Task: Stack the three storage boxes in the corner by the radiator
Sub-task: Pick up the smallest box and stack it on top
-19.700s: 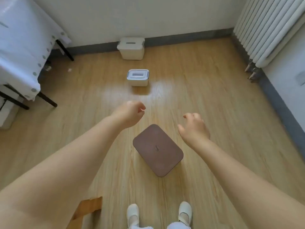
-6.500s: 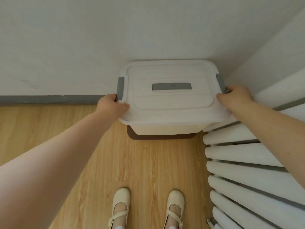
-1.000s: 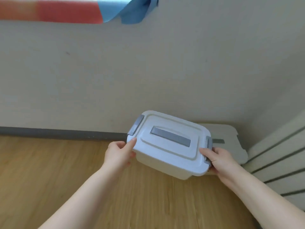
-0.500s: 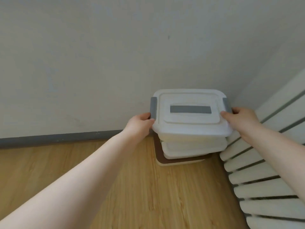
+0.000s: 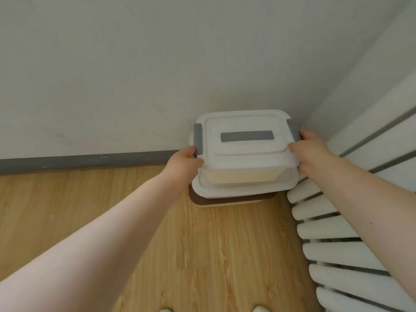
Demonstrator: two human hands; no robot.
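Top box: the small white box point(image 5: 245, 149) with a grey handle strip on its lid sits in the corner, on top of the other two, and I have it by both short ends.
Middle box: the larger white box point(image 5: 245, 190) lies right under it, its lid rim showing all round the small one's base.
Bottom box: the brown-lidded box point(image 5: 227, 200) is on the floor beneath; only its front edge peeks out.
My left hand point(image 5: 183, 164): curled round the top box's left end just below the grey clip point(image 5: 198, 138), thumb up on the rim.
My right hand point(image 5: 309, 152): closed on the right end, fingers over the lid edge by the other clip.
Radiator point(image 5: 346, 221): white fins just beside the stack on the right, my right forearm crossing them.
Wall point(image 5: 135, 75): directly behind the stack, grey skirting point(image 5: 85, 162) along its foot.
Floor point(image 5: 191, 255): pale wood boards, my shoe tips at the bottom edge.
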